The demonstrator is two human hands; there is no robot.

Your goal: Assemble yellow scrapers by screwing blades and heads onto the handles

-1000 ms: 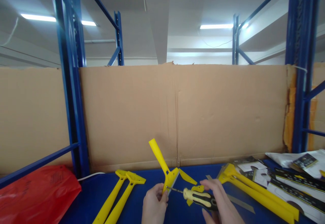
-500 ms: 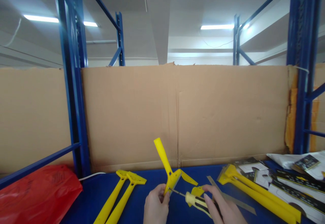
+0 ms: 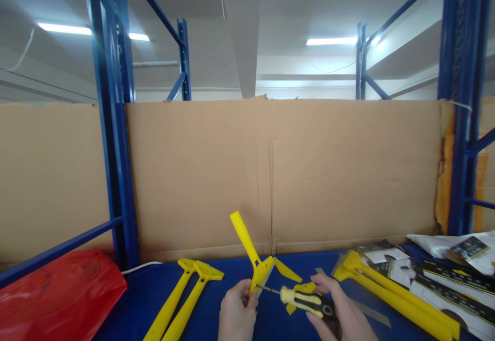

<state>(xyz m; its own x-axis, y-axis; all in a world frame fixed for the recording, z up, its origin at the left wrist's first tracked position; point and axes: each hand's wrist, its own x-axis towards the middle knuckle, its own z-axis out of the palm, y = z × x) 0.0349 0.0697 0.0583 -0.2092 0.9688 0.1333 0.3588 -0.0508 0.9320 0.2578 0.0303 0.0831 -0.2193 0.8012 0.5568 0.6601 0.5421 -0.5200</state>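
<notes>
My left hand (image 3: 238, 311) is closed around the head end of a yellow scraper (image 3: 249, 245), whose handle points up and away to the left. A metal blade edge shows along the right side of its head. In my right hand (image 3: 340, 312) is a screwdriver (image 3: 305, 300) with a cream and black handle, held near the handle's rear end. Its shaft points left, and the tip meets the scraper head just above my left thumb. Beyond the tools lie a flat yellow plastic piece (image 3: 288, 270) and another yellow piece (image 3: 309, 287), partly covered by the screwdriver.
Two yellow scrapers (image 3: 180, 305) lie on the blue surface (image 3: 211, 312) at left, beside a red plastic bag (image 3: 65, 294). More yellow scrapers (image 3: 402, 297), a thin metal strip (image 3: 373, 314) and black-and-white packaging (image 3: 456, 289) lie at right. A cardboard wall (image 3: 201, 176) stands behind.
The right hand has turned and its fingers have shifted to the rear of the screwdriver handle, which now lies more level. The scraper's handle has tipped slightly left. My left hand keeps its hold.
</notes>
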